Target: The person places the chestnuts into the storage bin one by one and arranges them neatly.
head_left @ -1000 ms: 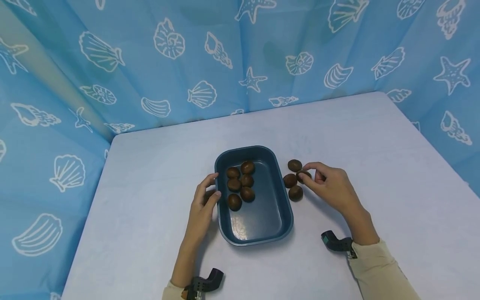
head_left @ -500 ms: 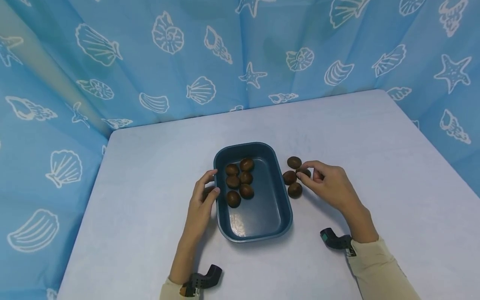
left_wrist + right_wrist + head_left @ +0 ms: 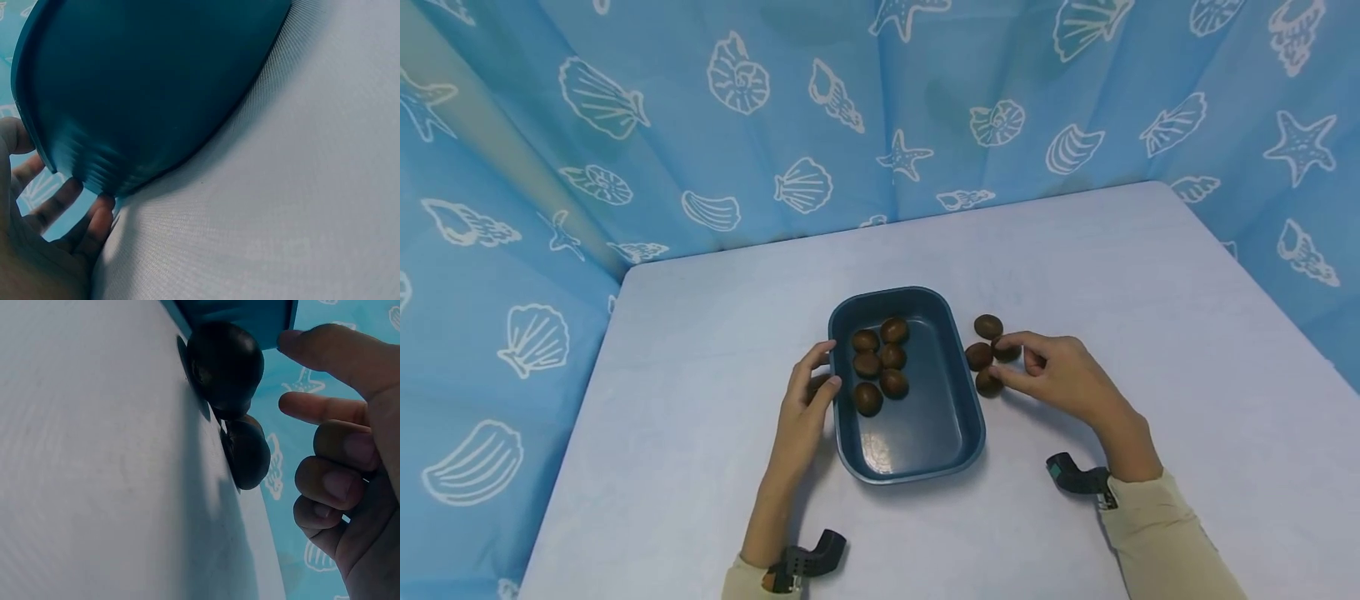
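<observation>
Four brown balls (image 3: 978, 356) lie by the loose right hand (image 3: 1054, 375). The loose left hand (image 3: 801, 410) touches the tray (image 3: 928, 421) at nine o'clock

Near the middle of the head view, a tray (image 3: 925, 442) is standing on the table (image 3: 700, 350), with a curtain (image 3: 925, 83) hanging behind, across the top of the frame. Six round pieces (image 3: 892, 357) are lying in the upper left part of the tray, in two columns of three. Just right of the tray, four loose pieces (image 3: 978, 356) are lying on the table: one uppermost, two side by side below it, one lowest. The left hand (image 3: 803, 404) is touching the tray's left side; the right hand (image 3: 1052, 372) is hovering right of the loose pieces, possibly touching them.
</observation>
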`<state>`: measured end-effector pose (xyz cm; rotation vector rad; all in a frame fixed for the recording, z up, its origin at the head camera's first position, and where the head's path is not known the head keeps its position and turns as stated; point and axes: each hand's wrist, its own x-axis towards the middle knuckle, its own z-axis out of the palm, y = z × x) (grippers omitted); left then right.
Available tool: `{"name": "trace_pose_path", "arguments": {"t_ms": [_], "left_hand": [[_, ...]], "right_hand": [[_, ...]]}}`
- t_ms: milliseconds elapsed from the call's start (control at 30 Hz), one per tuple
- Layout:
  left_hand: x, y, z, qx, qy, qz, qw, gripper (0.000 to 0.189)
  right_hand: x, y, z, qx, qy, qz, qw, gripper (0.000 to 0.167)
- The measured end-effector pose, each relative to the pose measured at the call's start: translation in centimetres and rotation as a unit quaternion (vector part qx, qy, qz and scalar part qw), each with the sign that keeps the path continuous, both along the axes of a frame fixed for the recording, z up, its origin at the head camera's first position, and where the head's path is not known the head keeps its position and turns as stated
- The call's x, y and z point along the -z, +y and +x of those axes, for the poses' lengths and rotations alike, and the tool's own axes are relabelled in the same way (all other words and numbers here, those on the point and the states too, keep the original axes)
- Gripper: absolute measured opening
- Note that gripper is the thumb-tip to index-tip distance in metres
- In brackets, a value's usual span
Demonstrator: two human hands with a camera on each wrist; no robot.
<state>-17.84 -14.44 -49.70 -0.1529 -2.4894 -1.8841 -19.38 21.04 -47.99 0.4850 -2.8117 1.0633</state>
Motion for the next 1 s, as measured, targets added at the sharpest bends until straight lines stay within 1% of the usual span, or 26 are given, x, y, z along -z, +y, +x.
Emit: {"name": "trace_pose_path", "arguments": {"t_ms": [100,267,400,533,633,733,833,1000], "left_hand": [[0.25,0.1,-0.02,-0.004,-0.004,-0.002,1.0,0.044],[0.45,0.23,-0.01,-0.002,-0.008,-0.004,1.0,0.044],[0.22,0.21,0.01,0.003,-0.006,-0.006,1.0,0.045],[-0.21,-0.02,-0.08,0.001,0.009,-0.001,1.0,0.046],[-0.4,-0.28,-0.08,-0.001,0.013,0.003,0.9999,0.046],[-0.24,-0.33,-0.02,0.001,0.004,0.005,1.0,0.045],[-0.03,-0.23,-0.02,0.0,-0.003,0.006,1.0,0.045],[0.2,-0.08,-0.11,0.004,-0.001,0.005,1.0,0.045]], "right_hand": [[0.0,-0.15,0.05,-0.003,-0.018,0.005,0.9998,0.032],[0.19,-0.33,0.21,-0.001,-0.031,0.025,0.9992,0.033],[0.28,-0.29,0.33,0.001,-0.035,0.033,0.9988,0.033],[0.15,-0.41,0.13,-0.003,-0.021,0.036,0.9991,0.034],[-0.01,-0.64,0.09,-0.004,-0.026,0.042,0.9988,0.037],[0.04,-0.72,0.23,-0.004,-0.045,0.053,0.9976,0.039],[0.27,-0.82,0.34,-0.007,-0.055,0.058,0.9968,0.041],[0.78,-0.99,0.63,-0.012,-0.045,0.057,0.9973,0.041]]}}
